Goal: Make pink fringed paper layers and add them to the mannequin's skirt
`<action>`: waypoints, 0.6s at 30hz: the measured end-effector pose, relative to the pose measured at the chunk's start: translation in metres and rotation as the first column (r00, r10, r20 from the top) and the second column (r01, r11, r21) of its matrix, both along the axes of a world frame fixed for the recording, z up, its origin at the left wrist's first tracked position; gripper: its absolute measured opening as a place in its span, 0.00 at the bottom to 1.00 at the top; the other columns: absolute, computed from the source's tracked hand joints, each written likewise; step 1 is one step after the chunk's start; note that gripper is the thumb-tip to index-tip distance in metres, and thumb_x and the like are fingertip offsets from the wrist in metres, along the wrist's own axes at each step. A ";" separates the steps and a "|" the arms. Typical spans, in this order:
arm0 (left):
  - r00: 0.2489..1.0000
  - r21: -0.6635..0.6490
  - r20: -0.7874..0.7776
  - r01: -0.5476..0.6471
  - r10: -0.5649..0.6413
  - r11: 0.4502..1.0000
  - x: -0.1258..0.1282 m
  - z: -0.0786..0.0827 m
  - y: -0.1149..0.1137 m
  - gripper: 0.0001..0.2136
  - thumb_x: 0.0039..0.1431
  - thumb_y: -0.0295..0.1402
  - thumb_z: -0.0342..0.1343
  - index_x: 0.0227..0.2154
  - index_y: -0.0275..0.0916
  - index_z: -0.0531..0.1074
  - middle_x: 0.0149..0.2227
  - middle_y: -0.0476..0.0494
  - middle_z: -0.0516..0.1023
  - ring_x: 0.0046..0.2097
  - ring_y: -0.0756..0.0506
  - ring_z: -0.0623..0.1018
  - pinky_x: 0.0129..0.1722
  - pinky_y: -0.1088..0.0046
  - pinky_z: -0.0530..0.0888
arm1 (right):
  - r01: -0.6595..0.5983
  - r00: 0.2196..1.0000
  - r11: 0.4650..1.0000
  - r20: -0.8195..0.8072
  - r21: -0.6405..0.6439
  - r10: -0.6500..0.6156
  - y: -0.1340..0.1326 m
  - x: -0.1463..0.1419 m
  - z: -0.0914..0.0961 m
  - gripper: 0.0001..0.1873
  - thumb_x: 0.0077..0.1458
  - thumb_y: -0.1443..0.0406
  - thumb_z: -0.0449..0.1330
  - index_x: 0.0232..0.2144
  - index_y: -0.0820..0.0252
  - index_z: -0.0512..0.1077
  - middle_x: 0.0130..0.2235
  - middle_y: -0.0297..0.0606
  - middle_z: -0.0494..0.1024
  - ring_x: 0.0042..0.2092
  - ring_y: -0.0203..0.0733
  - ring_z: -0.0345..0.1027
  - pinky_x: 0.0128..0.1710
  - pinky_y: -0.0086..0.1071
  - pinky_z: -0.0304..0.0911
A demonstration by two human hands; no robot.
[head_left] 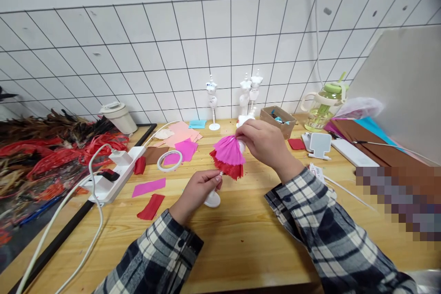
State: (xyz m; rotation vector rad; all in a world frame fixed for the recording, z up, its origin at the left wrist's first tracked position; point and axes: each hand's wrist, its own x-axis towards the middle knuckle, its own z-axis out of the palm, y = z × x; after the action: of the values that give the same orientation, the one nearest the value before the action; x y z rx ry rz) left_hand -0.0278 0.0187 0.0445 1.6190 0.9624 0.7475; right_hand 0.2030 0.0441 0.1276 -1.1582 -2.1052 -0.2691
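Note:
A small white mannequin stand [212, 198] stands on the wooden table, wearing a layered skirt of pink crepe paper [228, 149] over red crepe paper [230, 170]. My left hand [195, 193] is closed on the stand's thin pole just under the skirt. My right hand [265, 140] is pinched on the top of the pink paper where it gathers at the figure's waist. The figure's torso is hidden by my right hand's fingers. Both sleeves are checked plaid.
Loose pink and red paper scraps [149, 187], a tape roll [169, 161] and a white power strip [113, 175] lie left. Feathers [44, 147] fill the far left. Other white mannequin stands [212, 101], a cardboard box [277, 120], a green bottle [324, 108] and paper sheets [365, 140] sit behind.

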 end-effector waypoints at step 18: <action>1.000 0.042 0.007 0.007 -0.007 0.999 0.000 0.006 -0.001 0.19 0.57 0.47 0.55 0.20 0.37 0.66 0.21 0.51 0.63 0.25 0.52 0.60 0.26 0.75 0.58 | 0.044 0.991 0.993 0.123 0.107 -0.057 -0.006 0.001 0.002 0.13 0.64 0.64 0.52 0.35 0.59 0.77 0.37 0.42 0.78 0.40 0.45 0.68 0.37 0.36 0.57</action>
State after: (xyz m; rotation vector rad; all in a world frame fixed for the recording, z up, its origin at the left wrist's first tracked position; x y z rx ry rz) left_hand -0.0276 0.0175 0.0500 1.6546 0.9412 0.7724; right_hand 0.2043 0.0385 0.1296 -1.1613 -2.1444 -0.4809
